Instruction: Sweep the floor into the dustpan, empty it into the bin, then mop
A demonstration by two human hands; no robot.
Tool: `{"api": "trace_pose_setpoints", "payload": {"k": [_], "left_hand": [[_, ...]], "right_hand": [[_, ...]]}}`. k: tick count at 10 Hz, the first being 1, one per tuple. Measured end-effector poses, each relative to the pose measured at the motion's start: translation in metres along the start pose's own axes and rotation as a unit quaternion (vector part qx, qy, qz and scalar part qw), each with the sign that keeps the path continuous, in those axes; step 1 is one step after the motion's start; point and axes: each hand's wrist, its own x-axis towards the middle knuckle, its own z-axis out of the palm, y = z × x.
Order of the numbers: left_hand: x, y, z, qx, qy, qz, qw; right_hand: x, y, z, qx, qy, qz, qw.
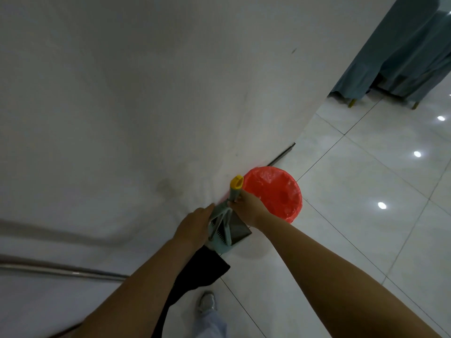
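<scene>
Beside bin (275,191), dustpan (225,230) upright — handle up

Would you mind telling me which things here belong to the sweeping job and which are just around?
Job: dustpan with yellow-tipped handle, held by the left hand and right hand; bin with red liner; broom head.
Just around: draped chairs; metal rail; wall.

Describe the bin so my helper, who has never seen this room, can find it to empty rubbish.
Start at the white wall where it meets the glossy white tiled floor. The round bin with the red plastic liner stands at its foot, just beyond the teal dustpan. It is the only red thing there.
</scene>
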Motion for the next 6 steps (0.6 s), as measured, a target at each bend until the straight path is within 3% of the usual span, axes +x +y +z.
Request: {"api": "trace_pose_setpoints", "payload": {"k": [2, 3, 5, 6], "left_hand": [[-0.017, 0.011, 0.004, 0.025, 0.044, -0.002, 0.999], [-0.041, 0.022, 0.007, -0.012, 0.097, -0.009, 0.995], [-0.116, 0.058, 0.04, -0.075, 0.147, -0.048, 0.985], [-0.156, 0.084, 0.067, -0.124, 0.213, -0.067, 0.967]], "right_hand": [[-0.023, 0.011, -0.005, -0.015, 0.004, -0.01, 1.0], [-0.045, 0.022, -0.011, -0.076, -0.002, -0.032, 0.997], [-0.118, 0.06, -0.02, -0.036, 0.01, -0.091, 0.995], [-0.17, 0.093, -0.026, -0.027, 0.016, -0.122, 0.992]]}}
